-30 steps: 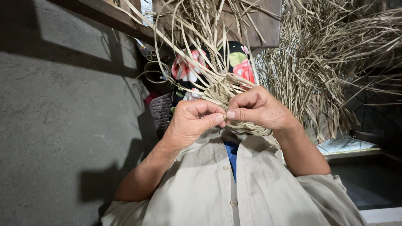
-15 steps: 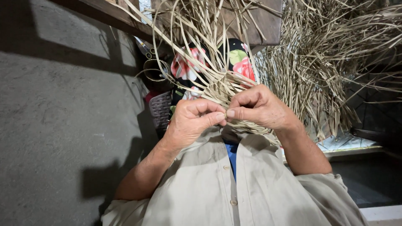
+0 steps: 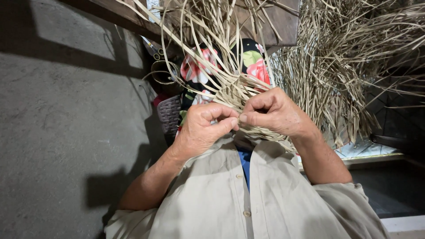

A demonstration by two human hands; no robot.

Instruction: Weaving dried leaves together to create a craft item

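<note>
Both of my hands meet in front of my chest on a piece of woven dry straw strips. My left hand is curled, its thumb and forefinger pinching a strip. My right hand pinches strips right beside it, fingertips touching the left hand's. Long loose pale strips fan up and away from the weave. Under the weave lies a black cloth with red and pink flowers. My beige buttoned shirt fills the lower view.
A big heap of dry straw strips lies at the right. A grey concrete floor spreads on the left. A small dark woven basket and a coil of strip sit beside the cloth. A wooden beam crosses the top.
My hands stay together on the weave with only small finger movement. The view has shifted very slightly.
</note>
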